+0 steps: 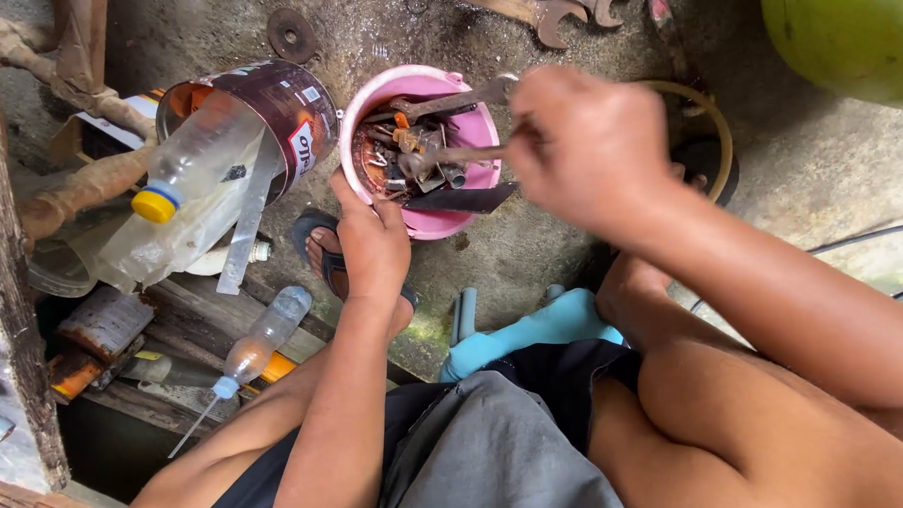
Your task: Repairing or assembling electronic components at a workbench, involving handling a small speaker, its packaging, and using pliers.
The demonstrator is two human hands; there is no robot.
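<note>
Clamped on the near rim of a pink plastic bowl (467, 133), the left hand (371, 237) has its grip closed, thumb over the edge and fingers below. That bowl sits on the bare concrete floor (532, 261) and is full of rusty bolts, nuts and small metal parts. Over its right side the right hand (588, 144), blurred, has its grip closed on a rusty metal tool (448, 156) whose end reaches into the parts; a second rusty piece lies across the bowl's far rim. Just left of the bowl lies a tipped dark can (266, 110) with a clear plastic bottle (188, 158), yellow-capped, sticking out. Two rusty spanners (533, 6) lie on the floor beyond, and a green rounded tank (854, 25) stands at the far right.
</note>
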